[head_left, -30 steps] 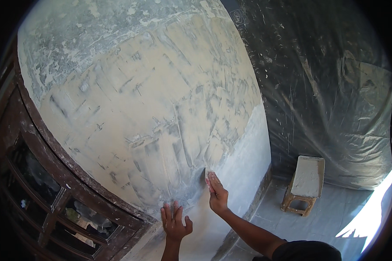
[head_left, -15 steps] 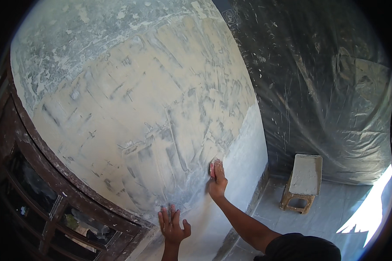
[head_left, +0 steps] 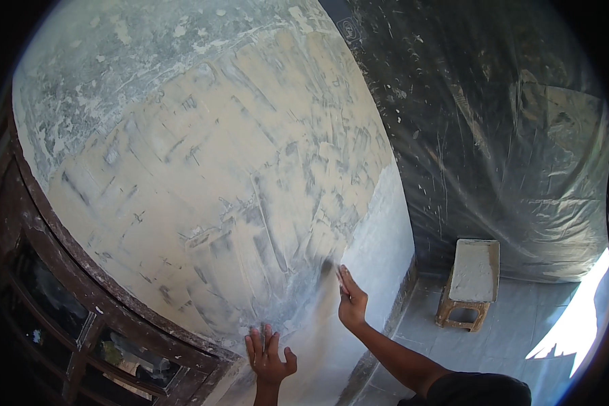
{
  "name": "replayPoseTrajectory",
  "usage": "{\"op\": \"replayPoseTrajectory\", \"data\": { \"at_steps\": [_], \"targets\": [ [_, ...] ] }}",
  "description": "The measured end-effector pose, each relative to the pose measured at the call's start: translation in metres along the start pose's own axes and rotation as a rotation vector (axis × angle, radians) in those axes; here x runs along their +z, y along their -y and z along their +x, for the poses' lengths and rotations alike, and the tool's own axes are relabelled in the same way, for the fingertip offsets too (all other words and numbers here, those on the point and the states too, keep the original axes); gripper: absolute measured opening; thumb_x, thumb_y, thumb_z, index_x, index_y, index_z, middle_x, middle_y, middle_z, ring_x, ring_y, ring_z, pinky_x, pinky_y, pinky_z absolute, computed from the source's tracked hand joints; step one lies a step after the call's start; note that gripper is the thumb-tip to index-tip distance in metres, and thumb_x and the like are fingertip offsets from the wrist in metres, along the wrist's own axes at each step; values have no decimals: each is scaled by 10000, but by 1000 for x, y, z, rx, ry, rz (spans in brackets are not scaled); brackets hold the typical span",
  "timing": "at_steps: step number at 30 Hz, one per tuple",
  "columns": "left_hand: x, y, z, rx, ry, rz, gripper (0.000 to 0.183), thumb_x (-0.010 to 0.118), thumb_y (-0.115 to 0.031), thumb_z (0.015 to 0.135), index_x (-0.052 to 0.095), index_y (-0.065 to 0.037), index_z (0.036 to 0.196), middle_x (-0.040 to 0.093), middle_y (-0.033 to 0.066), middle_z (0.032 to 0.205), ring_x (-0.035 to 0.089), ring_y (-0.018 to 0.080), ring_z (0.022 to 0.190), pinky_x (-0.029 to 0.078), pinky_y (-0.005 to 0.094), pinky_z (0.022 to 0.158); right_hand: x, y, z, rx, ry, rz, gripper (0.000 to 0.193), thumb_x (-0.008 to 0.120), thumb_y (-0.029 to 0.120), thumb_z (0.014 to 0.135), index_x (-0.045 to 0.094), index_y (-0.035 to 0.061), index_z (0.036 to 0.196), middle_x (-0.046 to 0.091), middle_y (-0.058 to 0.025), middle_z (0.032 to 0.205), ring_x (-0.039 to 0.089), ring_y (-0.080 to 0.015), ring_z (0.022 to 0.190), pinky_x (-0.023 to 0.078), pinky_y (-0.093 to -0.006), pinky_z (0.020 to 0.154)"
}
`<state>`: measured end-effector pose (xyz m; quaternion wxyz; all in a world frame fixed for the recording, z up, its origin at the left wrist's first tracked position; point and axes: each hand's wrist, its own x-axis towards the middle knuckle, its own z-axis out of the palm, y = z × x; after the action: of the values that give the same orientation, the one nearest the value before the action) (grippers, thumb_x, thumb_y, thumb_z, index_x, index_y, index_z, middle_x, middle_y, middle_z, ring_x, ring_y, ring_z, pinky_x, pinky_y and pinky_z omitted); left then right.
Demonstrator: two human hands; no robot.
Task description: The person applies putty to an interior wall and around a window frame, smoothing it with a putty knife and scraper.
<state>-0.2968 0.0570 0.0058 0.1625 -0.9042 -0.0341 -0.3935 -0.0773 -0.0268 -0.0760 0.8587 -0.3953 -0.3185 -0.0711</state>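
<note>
My right hand [head_left: 352, 308] is closed on a small flat scraper [head_left: 342, 281], mostly hidden by the fingers and seen almost edge-on. It is at the lower right of the wall [head_left: 379, 223], by the border between rough cream putty [head_left: 183, 162] and a smoother white area. Whether the scraper touches the wall here I cannot tell. To the left and lower, my left hand [head_left: 269, 358] rests with fingers stretched and thumb apart against the putty's lower edge. A grey strip shows between its fingers; I cannot make out what it is.
A brown-framed window [head_left: 74, 318] borders the wall at left. Dark plastic sheeting [head_left: 480, 135] hangs at right. Below it, a small stool [head_left: 461, 317] bears a putty-smeared tray [head_left: 474, 271] on the grey tiled floor [head_left: 426, 335]. Bright sunlight falls at far right.
My right hand has moved right and down, away from the putty's edge, and the scraper has turned nearly edge-on. My left hand stays in almost the same place.
</note>
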Motion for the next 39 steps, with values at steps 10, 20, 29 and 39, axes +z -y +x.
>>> {"op": "replayPoseTrajectory", "data": {
  "at_steps": [10, 20, 29, 39],
  "targets": [
    [0, -1, -2, -24, -28, 2, 478, 559, -198, 819, 495, 30, 1234, 544, 297, 1347, 342, 513, 1381, 201, 629, 1145, 24, 41, -29, 74, -28, -194, 533, 466, -133, 914, 469, 14, 1426, 452, -217, 1472, 391, -365, 1399, 273, -435, 1174],
    [-2, -3, -1, -28, -26, 31, 485, 513, -310, 880, 518, 26, 1230, 590, 265, 1308, 387, 482, 1363, 201, 569, 1166, 38, 45, -60, 71, 78, -317, 588, 497, -174, 863, 461, -9, 1426, 452, -218, 1477, 329, -388, 1431, 265, -439, 1175],
    [7, -17, 4, -162, 27, -96, 610, 518, -334, 899, 401, 104, 1307, 389, 380, 1438, 184, 534, 1437, 75, 647, 1149, 25, 6, -50, -81, 194, -549, 611, 581, -57, 797, 543, 105, 1386, 482, -136, 1475, 372, -395, 1408, 259, -548, 1157],
    [152, -262, 4, -564, 71, -501, 617, 535, -186, 894, 288, 56, 1406, 307, 345, 1509, 162, 503, 1456, 84, 606, 1173, -309, -47, -102, 1091, 79, -301, 277, 601, 59, 904, 690, 40, 1165, 716, -80, 975, 662, -166, 856, 509, -328, 776]
  ]
}}
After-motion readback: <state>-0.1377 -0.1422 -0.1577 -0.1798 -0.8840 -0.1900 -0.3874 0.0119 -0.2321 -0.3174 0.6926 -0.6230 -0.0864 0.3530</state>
